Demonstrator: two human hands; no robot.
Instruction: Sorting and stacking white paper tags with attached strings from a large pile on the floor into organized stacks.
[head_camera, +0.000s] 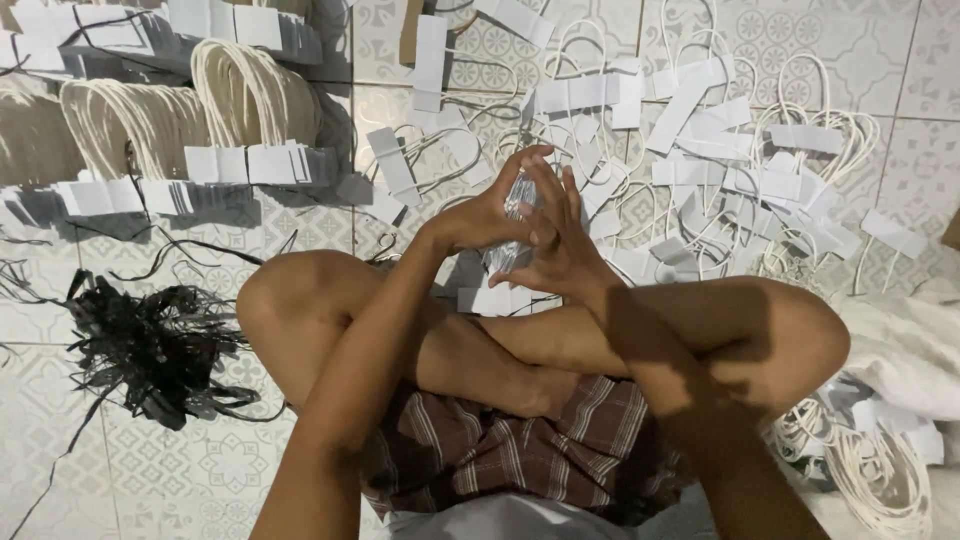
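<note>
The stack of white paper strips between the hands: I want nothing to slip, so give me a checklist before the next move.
1. Left hand on the stack of white strips: ok, fingers wrap it.
2. Right hand on the stack: ok, fingers press its other side.
3. Strip edges aligned: cannot tell, fingers hide them.
4. Cord loops free of tangles: cannot tell.
5. Loose handle pieces within view ahead: ok, scattered on the tiled floor.
6. Black scrap pile apart from the hands: ok, beside the left knee.
</note>
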